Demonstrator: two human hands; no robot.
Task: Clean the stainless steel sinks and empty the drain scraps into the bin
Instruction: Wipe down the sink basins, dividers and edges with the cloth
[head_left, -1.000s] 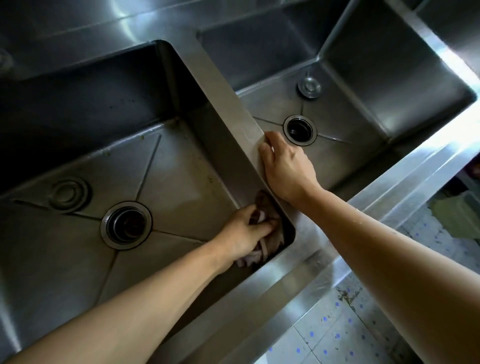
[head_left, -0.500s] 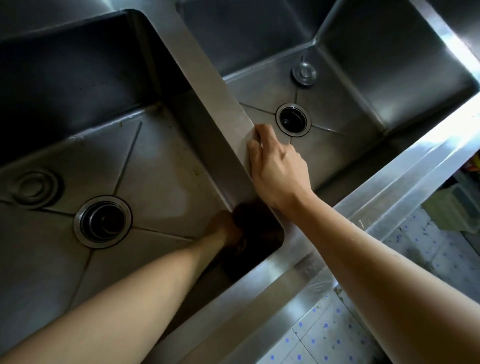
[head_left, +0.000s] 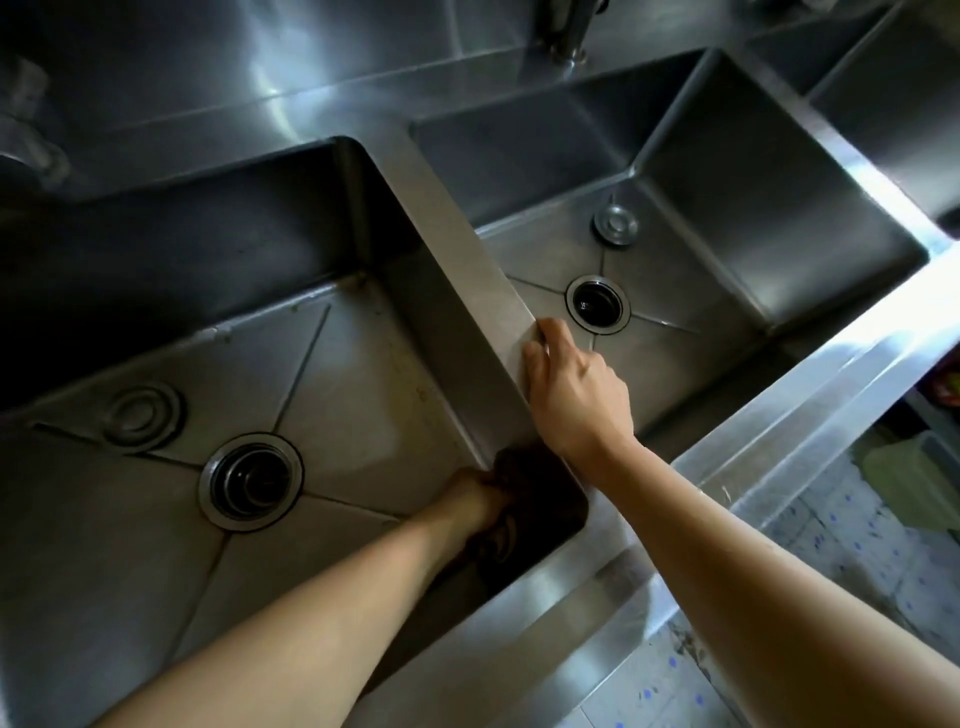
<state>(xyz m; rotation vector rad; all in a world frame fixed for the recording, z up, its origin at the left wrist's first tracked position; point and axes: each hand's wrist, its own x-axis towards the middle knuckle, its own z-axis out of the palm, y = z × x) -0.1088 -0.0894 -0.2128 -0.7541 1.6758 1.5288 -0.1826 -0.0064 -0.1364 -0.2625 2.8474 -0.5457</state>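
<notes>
Two stainless steel sinks sit side by side. In the left sink (head_left: 156, 545), my left hand (head_left: 475, 501) is closed on a dark cloth (head_left: 524, 499), pressed into the shadowed near right corner. The cloth is mostly in shadow. My right hand (head_left: 576, 400) rests on the divider (head_left: 452, 249) between the basins, fingers curled over its edge toward the right sink (head_left: 753, 244). The left drain (head_left: 251, 480) and the right drain (head_left: 597, 304) are both open, dark holes. Any scraps inside them cannot be made out.
A round drain cover (head_left: 140, 415) lies on the left basin floor, and a stopper (head_left: 616, 223) lies behind the right drain. A faucet base (head_left: 566, 31) stands at the back. The front rim (head_left: 779, 415) runs along the right, with tiled floor (head_left: 857, 545) beyond.
My left hand has pushed the cloth deeper into the near right corner of the left sink, into shadow. The right hand stays on the divider. The view has shifted.
</notes>
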